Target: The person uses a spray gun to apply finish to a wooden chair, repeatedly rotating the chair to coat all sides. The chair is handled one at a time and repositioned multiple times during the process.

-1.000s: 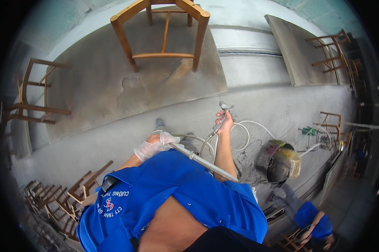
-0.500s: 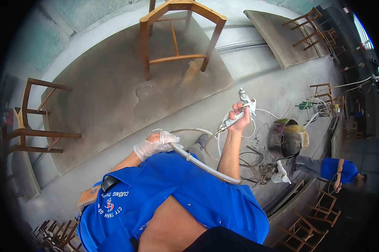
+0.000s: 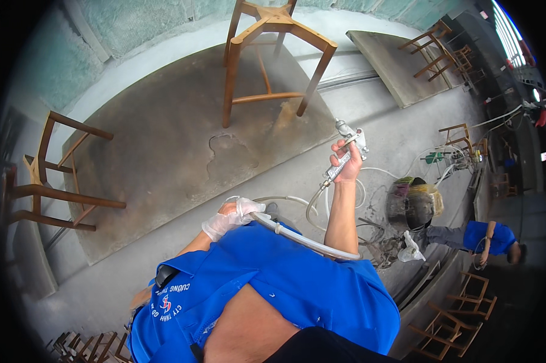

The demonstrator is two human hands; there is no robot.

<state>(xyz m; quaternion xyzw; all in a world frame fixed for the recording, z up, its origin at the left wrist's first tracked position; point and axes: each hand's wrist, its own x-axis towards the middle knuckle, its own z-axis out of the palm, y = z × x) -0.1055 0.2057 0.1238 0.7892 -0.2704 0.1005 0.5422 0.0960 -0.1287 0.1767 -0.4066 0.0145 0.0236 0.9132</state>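
My bare right hand (image 3: 348, 162) is wrapped round a silver spray gun (image 3: 353, 143), its nozzle tilted up and to the left. My left hand (image 3: 230, 216), in a thin clear glove, is closed round a pale hose (image 3: 309, 242) in front of my blue shirt. Beyond the gun, a brown wooden chair frame (image 3: 270, 24) stands on its legs on a stained, dark board (image 3: 164, 145). Faint haze hangs by its right leg. The gun is apart from the frame.
Another wooden frame (image 3: 67, 181) stands at the left, and one (image 3: 433, 51) at the far right. A paint-stained drum (image 3: 406, 209) and coiled hoses (image 3: 375, 175) lie to my right. Past them, a person in blue (image 3: 489, 239) stands near more chair frames (image 3: 451, 330).
The view has shifted, so the chair frames sit further right in it. The spray gun's nozzle has tipped more to the left. Both hands keep their hold.
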